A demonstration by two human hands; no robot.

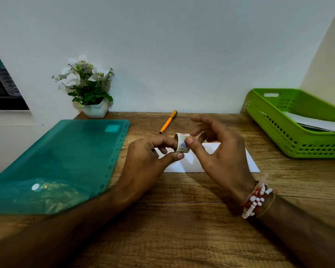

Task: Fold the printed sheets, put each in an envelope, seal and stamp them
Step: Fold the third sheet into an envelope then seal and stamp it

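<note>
Pen (pixel 168 121), folder (pixel 66 161), basket (pixel 278 132) around envelope (pixel 184 167), stamp roll (pixel 182 143)

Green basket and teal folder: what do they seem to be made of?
Green basket: probably rigid moulded plastic, slightly glossy; slotted walls and a handle cutout. Teal folder: thin translucent plastic, glossy; glare spots, contents showing through faintly.

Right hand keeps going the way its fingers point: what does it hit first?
Likely the stamp roll held by the left hand; the right hand has its thumb on it. Beyond lies the orange pen; depth unclear.
</note>
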